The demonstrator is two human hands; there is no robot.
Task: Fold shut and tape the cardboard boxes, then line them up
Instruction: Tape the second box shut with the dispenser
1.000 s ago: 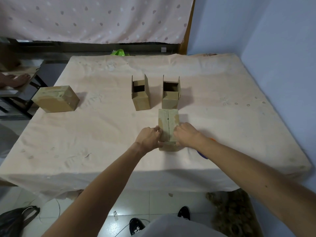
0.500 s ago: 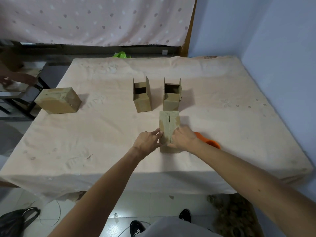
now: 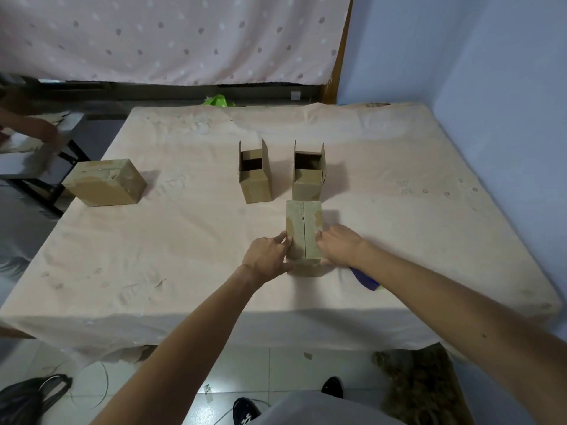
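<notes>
Left hand (image 3: 266,256) and right hand (image 3: 340,245) clasp closed box (image 3: 303,231) from either side, fingers curled over its near top edges. Box sits between hands at table (image 3: 184,240) front, long axis pointing straight away from person. Hands equally near, palms down, forearms converging. Blue object (image 3: 365,280), likely tape, under right forearm. Open box (image 3: 308,179) just beyond far end.

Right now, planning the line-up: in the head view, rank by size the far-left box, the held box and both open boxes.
1. Far-left box.
2. Held box.
3. Left open box and right open box: alike, farther off, so unsure.
</notes>
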